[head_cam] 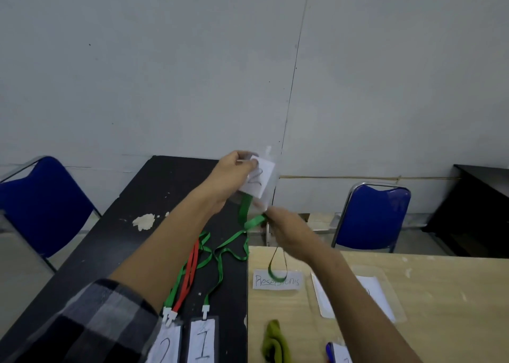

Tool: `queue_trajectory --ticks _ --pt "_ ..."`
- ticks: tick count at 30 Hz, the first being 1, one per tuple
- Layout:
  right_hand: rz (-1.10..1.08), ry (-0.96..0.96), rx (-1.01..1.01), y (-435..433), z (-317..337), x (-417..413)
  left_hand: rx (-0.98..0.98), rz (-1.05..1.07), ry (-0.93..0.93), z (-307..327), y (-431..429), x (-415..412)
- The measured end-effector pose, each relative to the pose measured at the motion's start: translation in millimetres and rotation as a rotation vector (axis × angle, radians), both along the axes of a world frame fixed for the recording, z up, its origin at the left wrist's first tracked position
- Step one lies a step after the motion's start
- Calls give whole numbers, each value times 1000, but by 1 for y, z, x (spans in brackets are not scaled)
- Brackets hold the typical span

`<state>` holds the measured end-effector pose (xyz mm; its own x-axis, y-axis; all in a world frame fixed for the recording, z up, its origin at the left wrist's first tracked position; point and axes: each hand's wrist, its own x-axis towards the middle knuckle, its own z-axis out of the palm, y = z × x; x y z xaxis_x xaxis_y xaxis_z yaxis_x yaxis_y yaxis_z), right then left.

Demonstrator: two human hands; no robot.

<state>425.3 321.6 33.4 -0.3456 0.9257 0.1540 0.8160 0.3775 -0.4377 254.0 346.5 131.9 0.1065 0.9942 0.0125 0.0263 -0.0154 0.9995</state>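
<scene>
My left hand (pixel 234 175) holds up a clear badge holder (pixel 259 179) with a white numbered card inside, raised above the black table. A green lanyard (pixel 249 216) hangs from the holder. My right hand (pixel 286 229) grips that lanyard just below the holder, and a loop of it dangles down over the wooden table. Whether the lanyard's clip is fastened to the holder is hidden by my fingers.
On the black table (pixel 154 197) lie two badges numbered 2 (pixel 165 343) and 1 (pixel 203 340) with green and red lanyards. The wooden table (pixel 440 294) holds a handwritten paper label (pixel 276 280), a clear sleeve with paper, a green cloth (pixel 274 343) and a pen. Blue chairs stand on both sides.
</scene>
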Motion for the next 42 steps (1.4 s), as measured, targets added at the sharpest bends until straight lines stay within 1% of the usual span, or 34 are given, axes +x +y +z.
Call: queue_trajectory --ticks 4,7,9,12,14,16,18,22,25,28,30,32,35,38,42 --pt "-96 -64 7 13 30 15 -110 -100 163 -37 -10 4" --pt "-121 -104 -48 12 40 19 -178 -172 160 -56 -17 8" --pt "-128 -41 -101 11 39 22 -160 -194 178 -66 -20 10" --pt "-120 25 -95 8 33 29 -137 -204 195 -74 -22 10" --pt "-113 151 -91 3 26 31 -115 -205 186 -76 -22 11" --pt "-100 316 -77 -5 15 27 -75 -161 132 -74 -22 15" --pt "-117 432 -91 -14 0 18 -20 -92 34 -69 -20 20" --pt "-92 566 -127 -39 -35 -6 72 44 -83 -52 -10 28" --pt "-45 614 -173 -57 -57 -22 97 116 -154 -40 -1 29" --pt "-16 547 -231 -66 -73 -24 98 130 -189 -27 5 25" --pt "-6 475 -238 -64 -71 -18 64 102 -148 -26 8 23" --pt "-1 355 -226 -56 -61 -7 8 37 -94 -29 7 21" --pt "-9 165 -118 -37 -32 12 -89 -95 -6 -45 -2 19" --pt "-44 86 -74 -22 0 26 -165 -188 101 -66 -12 21" --pt "-101 -20 -135 -5 5 41 -181 -227 138 -90 -22 25"
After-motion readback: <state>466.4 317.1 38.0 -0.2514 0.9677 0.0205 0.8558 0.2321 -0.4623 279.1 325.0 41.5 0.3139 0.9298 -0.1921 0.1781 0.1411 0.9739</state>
